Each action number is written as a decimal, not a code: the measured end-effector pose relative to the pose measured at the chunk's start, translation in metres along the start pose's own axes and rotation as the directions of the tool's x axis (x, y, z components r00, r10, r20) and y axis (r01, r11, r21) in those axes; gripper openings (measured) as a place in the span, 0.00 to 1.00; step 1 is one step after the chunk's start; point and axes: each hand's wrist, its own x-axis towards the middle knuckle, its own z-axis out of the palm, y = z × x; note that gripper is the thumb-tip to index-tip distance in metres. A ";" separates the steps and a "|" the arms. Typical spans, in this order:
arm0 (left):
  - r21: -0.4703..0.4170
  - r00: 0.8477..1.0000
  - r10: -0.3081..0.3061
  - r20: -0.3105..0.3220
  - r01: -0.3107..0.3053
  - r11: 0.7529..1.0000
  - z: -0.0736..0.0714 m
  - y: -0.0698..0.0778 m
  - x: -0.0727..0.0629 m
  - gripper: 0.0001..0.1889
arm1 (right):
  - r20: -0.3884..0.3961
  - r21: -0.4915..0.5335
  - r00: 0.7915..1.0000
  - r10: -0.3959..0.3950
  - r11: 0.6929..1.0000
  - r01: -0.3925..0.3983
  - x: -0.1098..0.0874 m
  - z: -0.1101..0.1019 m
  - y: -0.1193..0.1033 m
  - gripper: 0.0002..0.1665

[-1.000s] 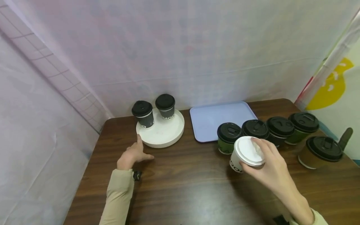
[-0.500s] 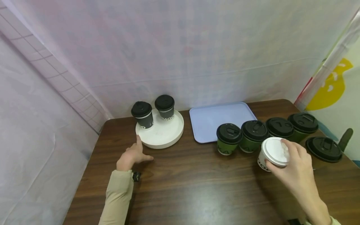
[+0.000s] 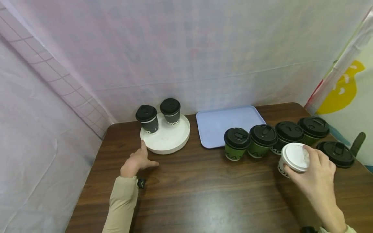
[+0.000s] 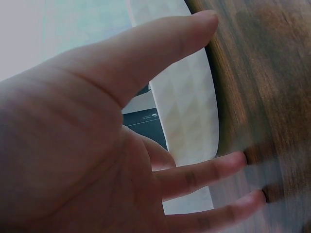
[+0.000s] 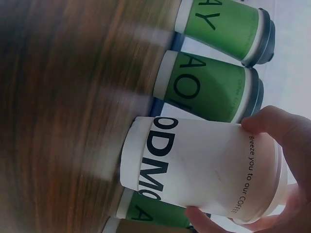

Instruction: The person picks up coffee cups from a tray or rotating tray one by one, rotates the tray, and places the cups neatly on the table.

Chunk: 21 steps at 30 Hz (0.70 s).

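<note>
My right hand (image 3: 317, 176) grips a white paper coffee cup (image 3: 294, 157) near its white lid, thumb on one side and fingers on the other. Black lettering runs round this cup (image 5: 209, 165) in the right wrist view. Whether its base touches the table cannot be told. On the left, my left hand (image 3: 138, 163) lies with fingers extended beside a round white tray (image 3: 166, 145), holding nothing. Fingertips (image 4: 233, 162) reach the wood in the left wrist view. Two dark grey coffee cups (image 3: 150, 125) with black lids stand at that tray's back.
Green cups (image 3: 235, 152) and a dark grey cup (image 3: 277, 149) with black lids form a row behind the white cup. A brown cup, mostly hidden, shows its black lid (image 3: 336, 153) at far right. A lilac rectangular tray (image 3: 224, 124) lies at the back.
My right hand has carried the white cup to the right, past the front of the green cups, towards the brown cup. My left hand has stayed in place.
</note>
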 end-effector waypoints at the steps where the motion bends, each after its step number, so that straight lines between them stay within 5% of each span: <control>1: 0.000 1.000 0.000 0.000 0.000 1.000 0.000 0.000 0.000 0.67 | -0.005 -0.001 1.000 0.000 1.000 0.000 0.000 0.000 0.000 0.49; 21: 0.002 1.000 0.001 -0.003 -0.001 1.000 0.000 -0.001 0.000 0.68 | 0.015 -0.044 0.996 0.088 0.995 -0.087 0.000 -0.002 -0.001 0.47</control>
